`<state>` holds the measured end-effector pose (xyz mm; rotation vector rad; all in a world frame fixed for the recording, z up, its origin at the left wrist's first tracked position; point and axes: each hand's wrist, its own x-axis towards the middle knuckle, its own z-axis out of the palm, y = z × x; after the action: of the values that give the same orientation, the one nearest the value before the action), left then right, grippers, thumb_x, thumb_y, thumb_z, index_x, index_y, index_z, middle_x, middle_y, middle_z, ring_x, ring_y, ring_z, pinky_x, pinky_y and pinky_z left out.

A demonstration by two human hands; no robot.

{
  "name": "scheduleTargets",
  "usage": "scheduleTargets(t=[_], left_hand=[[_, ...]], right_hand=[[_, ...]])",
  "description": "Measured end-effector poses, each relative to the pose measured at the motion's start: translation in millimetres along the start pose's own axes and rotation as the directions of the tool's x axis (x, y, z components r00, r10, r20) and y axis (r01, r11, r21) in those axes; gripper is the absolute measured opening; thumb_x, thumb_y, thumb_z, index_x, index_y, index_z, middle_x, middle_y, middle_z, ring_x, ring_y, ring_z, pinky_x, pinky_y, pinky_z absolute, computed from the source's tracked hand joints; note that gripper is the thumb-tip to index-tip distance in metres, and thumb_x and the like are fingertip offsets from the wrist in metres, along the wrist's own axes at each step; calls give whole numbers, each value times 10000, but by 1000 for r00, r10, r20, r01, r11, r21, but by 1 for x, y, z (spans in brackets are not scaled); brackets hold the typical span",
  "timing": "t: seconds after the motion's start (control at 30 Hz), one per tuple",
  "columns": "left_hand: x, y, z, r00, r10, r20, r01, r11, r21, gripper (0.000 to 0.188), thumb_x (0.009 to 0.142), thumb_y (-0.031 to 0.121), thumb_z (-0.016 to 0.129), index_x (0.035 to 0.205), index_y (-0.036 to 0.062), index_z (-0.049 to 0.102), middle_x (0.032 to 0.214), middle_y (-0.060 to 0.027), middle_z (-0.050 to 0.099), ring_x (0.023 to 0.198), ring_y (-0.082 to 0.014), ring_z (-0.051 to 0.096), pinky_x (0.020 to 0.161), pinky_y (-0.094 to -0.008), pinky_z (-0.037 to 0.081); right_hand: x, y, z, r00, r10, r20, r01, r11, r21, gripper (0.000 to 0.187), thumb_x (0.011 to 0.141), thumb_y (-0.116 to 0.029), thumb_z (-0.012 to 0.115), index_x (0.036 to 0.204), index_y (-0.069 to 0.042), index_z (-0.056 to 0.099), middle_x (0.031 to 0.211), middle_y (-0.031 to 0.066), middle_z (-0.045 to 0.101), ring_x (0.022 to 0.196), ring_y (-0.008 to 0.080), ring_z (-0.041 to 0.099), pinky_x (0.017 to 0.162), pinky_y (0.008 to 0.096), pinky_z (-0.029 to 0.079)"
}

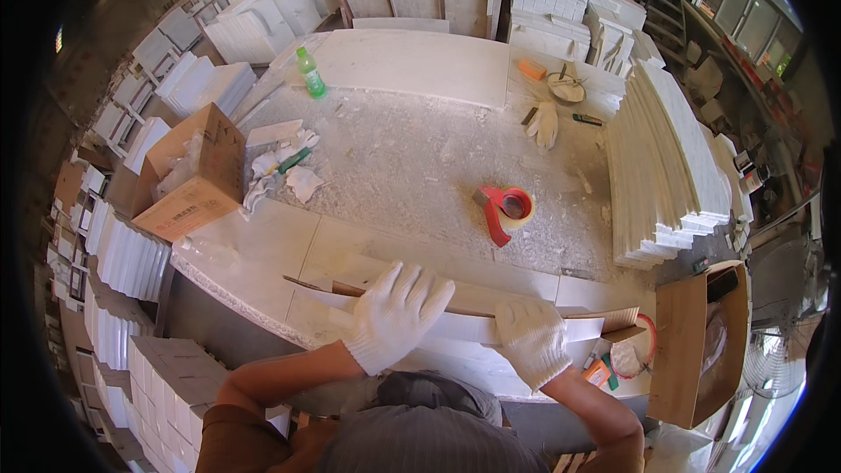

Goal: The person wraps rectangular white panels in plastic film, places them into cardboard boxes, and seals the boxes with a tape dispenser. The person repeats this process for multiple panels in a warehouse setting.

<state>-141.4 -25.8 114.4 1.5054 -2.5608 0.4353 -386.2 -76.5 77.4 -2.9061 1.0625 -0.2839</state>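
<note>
Both my hands wear white knitted gloves. My left hand (399,311) lies over the top of a long, narrow cardboard box (620,324), its fingers bent over the brown upper edge. Farther along to the right, my right hand (532,337) grips the same edge, fingers curled down. A white face (462,328) of the box shows between the hands, and its right end has a brown flap sticking out. What the box holds is hidden. Beyond it, on the dusty worktable (394,166), rests a red tape dispenser (495,228) with a roll of tape.
A green bottle (311,77) stands at the back left, near an open carton (206,184). A loose glove (544,126) and a bowl (555,95) lie back right. Stacked white slabs (653,166) line the right side, with another open carton (679,346) nearer me.
</note>
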Motion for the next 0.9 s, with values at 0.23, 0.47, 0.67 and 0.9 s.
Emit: scheduleTargets(t=[0.23,0.47,0.67,0.9], left_hand=[[-2,-16,21,868,126,480,58,935,-351,254,856,309,608,1018,112,611,937,-139,679,894,-305,682,749,-459,520],[-25,-28,-11,977,-93,-190,103,994,43,370,779,259,672,1129,149,623,1132,-98,614,1089,-294,594,970,-513,431],[-78,-67,-13,969,-173,175,185,981,-53,354,829,296,653,1153,158,622,1139,-111,627,1053,-291,618,920,-464,469],[-55,-80,-2,938,-60,341,109,986,-125,444,863,347,653,1251,140,588,1163,-97,661,1057,-263,642,866,-426,507]], right_hand=[[10,1,-14,989,-60,136,20,962,274,327,774,-396,755,779,-83,657,772,116,653,750,345,638,656,461,495],[8,4,-21,989,-55,134,32,986,164,323,746,-366,781,786,-83,630,812,121,653,798,351,635,687,451,501],[8,-6,-14,991,-55,121,26,974,224,328,722,-349,794,821,-87,625,838,125,654,812,352,631,695,455,499],[10,-3,-17,996,-90,6,86,964,253,378,767,-382,766,1000,-99,676,912,101,683,862,325,657,717,436,519]])
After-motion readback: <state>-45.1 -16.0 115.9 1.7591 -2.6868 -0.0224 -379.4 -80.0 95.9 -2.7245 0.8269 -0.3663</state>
